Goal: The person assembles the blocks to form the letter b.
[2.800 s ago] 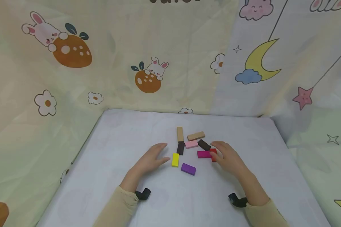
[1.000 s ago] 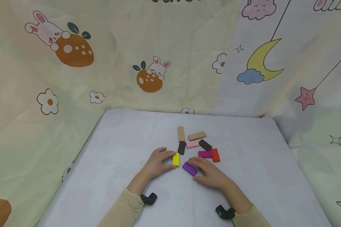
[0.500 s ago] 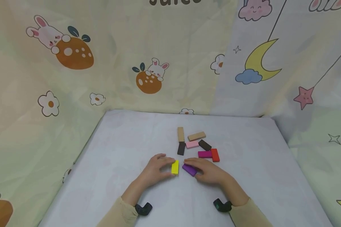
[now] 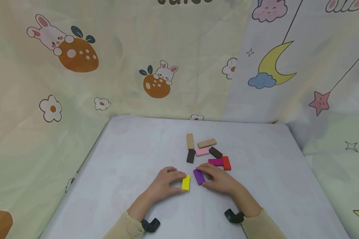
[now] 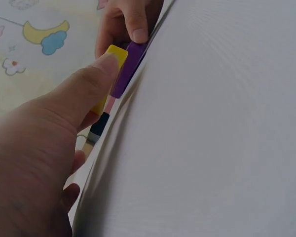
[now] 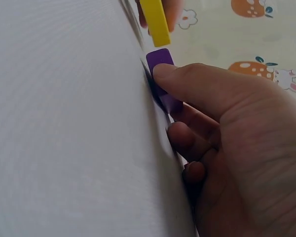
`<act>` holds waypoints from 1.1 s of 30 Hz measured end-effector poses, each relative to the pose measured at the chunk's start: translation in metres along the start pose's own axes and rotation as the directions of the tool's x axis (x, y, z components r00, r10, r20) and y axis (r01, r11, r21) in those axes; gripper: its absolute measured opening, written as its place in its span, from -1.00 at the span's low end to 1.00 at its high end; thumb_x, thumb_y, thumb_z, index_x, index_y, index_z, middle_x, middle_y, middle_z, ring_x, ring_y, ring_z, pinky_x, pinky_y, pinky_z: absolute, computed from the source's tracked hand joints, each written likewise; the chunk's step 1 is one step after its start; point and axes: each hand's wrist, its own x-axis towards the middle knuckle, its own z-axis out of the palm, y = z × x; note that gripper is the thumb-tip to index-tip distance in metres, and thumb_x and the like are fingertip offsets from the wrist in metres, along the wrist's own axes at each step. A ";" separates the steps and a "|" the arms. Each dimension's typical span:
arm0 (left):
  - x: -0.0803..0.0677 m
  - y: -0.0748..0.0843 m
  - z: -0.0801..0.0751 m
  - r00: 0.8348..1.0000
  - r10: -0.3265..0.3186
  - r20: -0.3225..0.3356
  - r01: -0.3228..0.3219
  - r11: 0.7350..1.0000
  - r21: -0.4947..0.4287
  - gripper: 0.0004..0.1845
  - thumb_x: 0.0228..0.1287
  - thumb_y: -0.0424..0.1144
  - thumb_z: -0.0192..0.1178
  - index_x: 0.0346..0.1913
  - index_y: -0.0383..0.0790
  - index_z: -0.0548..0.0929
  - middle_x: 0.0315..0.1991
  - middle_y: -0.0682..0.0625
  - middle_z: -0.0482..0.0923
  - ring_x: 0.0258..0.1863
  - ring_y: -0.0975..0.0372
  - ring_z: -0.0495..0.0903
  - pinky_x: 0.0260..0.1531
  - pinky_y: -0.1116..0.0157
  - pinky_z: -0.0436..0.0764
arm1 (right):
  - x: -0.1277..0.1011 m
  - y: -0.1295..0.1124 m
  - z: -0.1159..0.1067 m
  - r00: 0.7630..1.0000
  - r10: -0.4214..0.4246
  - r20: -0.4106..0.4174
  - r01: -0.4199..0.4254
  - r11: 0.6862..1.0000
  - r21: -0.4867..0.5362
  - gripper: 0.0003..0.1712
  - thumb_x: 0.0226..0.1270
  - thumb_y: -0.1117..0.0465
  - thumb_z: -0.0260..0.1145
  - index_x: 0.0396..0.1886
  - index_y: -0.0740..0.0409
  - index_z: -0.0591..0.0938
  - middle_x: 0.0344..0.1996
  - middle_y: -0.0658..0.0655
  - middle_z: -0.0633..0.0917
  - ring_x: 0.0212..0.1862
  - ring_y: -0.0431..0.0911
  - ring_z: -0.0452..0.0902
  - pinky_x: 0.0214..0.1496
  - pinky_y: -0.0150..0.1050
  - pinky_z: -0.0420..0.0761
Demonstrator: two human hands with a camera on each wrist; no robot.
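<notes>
The left hand (image 4: 164, 184) pinched a yellow rectangular block (image 4: 186, 183) by its ends and the right hand (image 4: 222, 180) a purple rectangular block (image 4: 199, 177), both probably light, stiff, smooth wood best held there. They were farther from the far edge of the white table (image 4: 131, 149) than the pink rectangular block (image 4: 202, 152); since half a second earlier, yellow had shifted away from that edge and purple had turned more end-on toward it.
</notes>
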 end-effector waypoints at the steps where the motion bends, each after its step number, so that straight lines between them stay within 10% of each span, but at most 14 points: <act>1: 0.000 0.000 0.000 1.000 0.016 -0.006 -0.016 1.000 0.008 -0.37 -0.05 0.42 0.08 0.18 0.48 0.35 0.14 0.51 0.37 0.22 0.23 0.29 0.23 0.04 0.29 | 0.001 0.000 0.000 1.000 0.007 -0.002 -0.007 1.000 -0.001 -0.29 0.08 -0.11 0.34 0.26 -0.44 0.30 0.19 -0.25 0.38 0.16 -0.23 0.36 0.09 -0.12 0.55; 33: 0.001 -0.003 0.005 0.990 0.137 -0.042 -0.129 0.978 0.164 -0.41 -0.05 0.47 0.02 0.04 0.33 0.46 0.06 0.35 0.42 0.15 0.34 0.31 0.26 0.19 0.22 | 0.006 -0.008 0.000 0.992 0.104 -0.069 -0.098 0.992 0.082 -0.32 0.00 -0.19 0.37 0.19 -0.52 0.36 -0.03 -0.28 0.43 -0.23 -0.27 0.41 -0.27 -0.39 0.53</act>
